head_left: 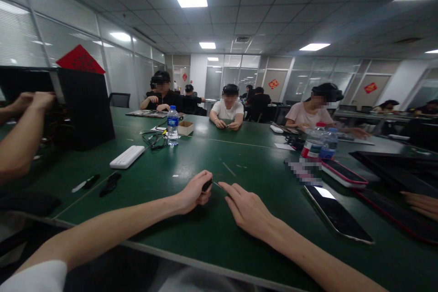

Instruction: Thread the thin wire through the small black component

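Two hands nearly meet — left hand (195, 195) gripping a dark object (207, 185), right hand (251, 209) straight-fingered.

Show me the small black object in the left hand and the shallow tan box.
Small black object (207, 185): head view, the part showing outside the left hand (195, 193).
Shallow tan box (185, 131): head view, front wall.

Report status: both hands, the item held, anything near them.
Left hand closed around small black object, mostly hidden. Right hand open beside it, contact unclear. Rectangular black-screened phone on green tabletop, off to the right.
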The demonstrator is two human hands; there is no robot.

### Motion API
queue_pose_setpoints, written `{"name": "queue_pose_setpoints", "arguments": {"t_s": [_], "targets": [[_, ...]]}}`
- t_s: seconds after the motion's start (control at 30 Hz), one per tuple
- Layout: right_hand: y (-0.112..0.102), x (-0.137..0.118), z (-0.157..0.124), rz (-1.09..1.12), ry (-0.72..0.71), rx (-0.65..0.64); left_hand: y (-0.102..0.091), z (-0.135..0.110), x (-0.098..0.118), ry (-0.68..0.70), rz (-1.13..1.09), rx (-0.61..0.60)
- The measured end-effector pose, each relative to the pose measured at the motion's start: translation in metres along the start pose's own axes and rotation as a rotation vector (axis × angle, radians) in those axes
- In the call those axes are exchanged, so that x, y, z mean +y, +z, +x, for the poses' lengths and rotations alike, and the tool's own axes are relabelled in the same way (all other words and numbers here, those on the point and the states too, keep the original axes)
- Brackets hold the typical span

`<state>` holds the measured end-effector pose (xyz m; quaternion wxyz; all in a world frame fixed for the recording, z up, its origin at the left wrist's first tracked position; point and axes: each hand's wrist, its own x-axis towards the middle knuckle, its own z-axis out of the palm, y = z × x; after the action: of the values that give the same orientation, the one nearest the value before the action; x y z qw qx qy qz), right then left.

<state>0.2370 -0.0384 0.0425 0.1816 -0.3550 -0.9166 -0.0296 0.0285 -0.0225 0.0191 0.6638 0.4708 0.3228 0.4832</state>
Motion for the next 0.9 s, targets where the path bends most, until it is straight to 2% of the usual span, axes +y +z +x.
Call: {"name": "queue_pose_setpoints", "arguments": {"t_s": [0.37, 0.6, 0.9], "targets": [[-0.0006, 0.0040, 0.0014, 0.009, -0.017, 0.025, -0.0092, 0.0032, -0.0046, 0.067, 0.014, 0.003], [-0.0006, 0.0019, -0.0016, 0.046, -0.035, 0.022, -0.0079, 0.0000, -0.0044, 0.088, 0.066, -0.006], [0.0037, 0.0072, -0.0035, 0.159, -0.088, 0.042, -0.0094, -0.0042, -0.0032, -0.014, 0.056, -0.111]]}}
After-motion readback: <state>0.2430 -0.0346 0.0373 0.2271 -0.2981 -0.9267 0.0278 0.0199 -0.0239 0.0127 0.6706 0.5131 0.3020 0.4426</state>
